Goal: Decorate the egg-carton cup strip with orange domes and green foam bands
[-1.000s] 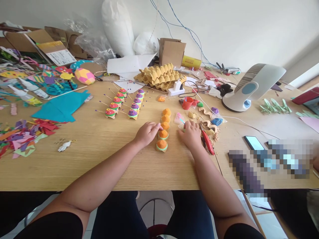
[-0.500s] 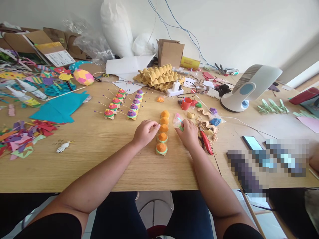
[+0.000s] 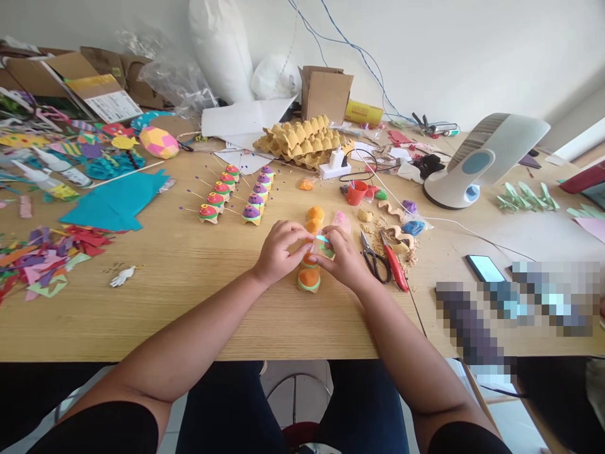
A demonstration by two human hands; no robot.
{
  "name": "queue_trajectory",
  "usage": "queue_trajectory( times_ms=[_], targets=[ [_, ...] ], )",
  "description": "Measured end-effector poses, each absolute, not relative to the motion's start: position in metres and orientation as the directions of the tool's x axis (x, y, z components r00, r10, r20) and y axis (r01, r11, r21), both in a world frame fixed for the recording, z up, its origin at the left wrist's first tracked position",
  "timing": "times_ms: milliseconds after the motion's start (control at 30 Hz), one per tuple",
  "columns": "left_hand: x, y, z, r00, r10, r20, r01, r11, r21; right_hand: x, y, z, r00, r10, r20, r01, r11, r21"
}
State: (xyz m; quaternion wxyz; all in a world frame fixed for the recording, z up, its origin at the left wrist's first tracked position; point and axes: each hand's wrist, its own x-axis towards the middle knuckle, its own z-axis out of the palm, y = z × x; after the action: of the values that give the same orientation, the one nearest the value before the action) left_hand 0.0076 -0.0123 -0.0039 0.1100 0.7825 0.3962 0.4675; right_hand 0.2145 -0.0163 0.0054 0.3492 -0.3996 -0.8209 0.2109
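Observation:
A strip of egg-carton cups [image 3: 309,285] stands on the table in front of me, its humps topped with orange clay; the nearest cup also has a light-green band. Over its middle my two hands meet and hide several cups. My right hand [image 3: 344,257] is closed on a small light-blue stick [image 3: 322,238], with a bit of green clay in clear plastic [image 3: 326,249] beneath the fingers. The fingers of my left hand [image 3: 283,251] are pinched together close to the stick's end; what they hold, if anything, I cannot make out.
Finished red-green carton strips [image 3: 215,199] and purple ones [image 3: 256,200] bristle with pins at the left. Scissors [image 3: 377,258], a red-handled cutter [image 3: 394,261] and a red cup [image 3: 357,192] are on the right. A fan [image 3: 477,161] and phone [image 3: 486,271] stand farther right.
My right hand has moved left with the light-blue stick, from beside the orange strip to above it. The left hand has come slightly right, so both now meet. The scissors are uncovered.

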Motion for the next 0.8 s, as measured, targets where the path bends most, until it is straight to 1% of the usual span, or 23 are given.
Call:
queue_trajectory(
  times_ms=[67,167,333,467,600,700,800],
  targets=[
    [0.0067,-0.0117,-0.0036,0.255,0.722,0.643,0.528,-0.661,0.532,0.2142,-0.0169,0.0057,-0.456,0.8,0.391,0.486,0.591,-0.643],
    [0.0055,-0.0106,-0.0033,0.254,0.721,0.645,0.53,-0.661,0.531,0.2141,-0.0179,0.0072,-0.447,0.827,0.341,0.487,0.545,-0.683],
    [0.0046,-0.0103,-0.0031,0.288,0.665,0.689,0.474,-0.724,0.501,0.2137,-0.0192,0.0091,-0.399,0.868,0.297,0.502,0.477,-0.721],
    [0.0043,-0.0105,-0.0044,0.31,0.631,0.711,0.453,-0.756,0.473,0.2143,-0.0194,0.0098,-0.373,0.877,0.302,0.481,0.461,-0.746],
    [0.0035,-0.01,-0.0052,0.28,0.665,0.692,0.515,-0.712,0.476,0.2167,-0.0188,0.012,-0.32,0.895,0.31,0.477,0.435,-0.764],
    [0.0021,-0.0101,-0.0042,0.257,0.67,0.696,0.535,-0.699,0.475,0.2183,-0.0185,0.0139,-0.296,0.895,0.334,0.502,0.443,-0.743],
    [0.0002,-0.0105,-0.0032,0.255,0.671,0.696,0.47,-0.716,0.517,0.2186,-0.0192,0.0143,-0.323,0.859,0.398,0.493,0.512,-0.703]
  ],
)
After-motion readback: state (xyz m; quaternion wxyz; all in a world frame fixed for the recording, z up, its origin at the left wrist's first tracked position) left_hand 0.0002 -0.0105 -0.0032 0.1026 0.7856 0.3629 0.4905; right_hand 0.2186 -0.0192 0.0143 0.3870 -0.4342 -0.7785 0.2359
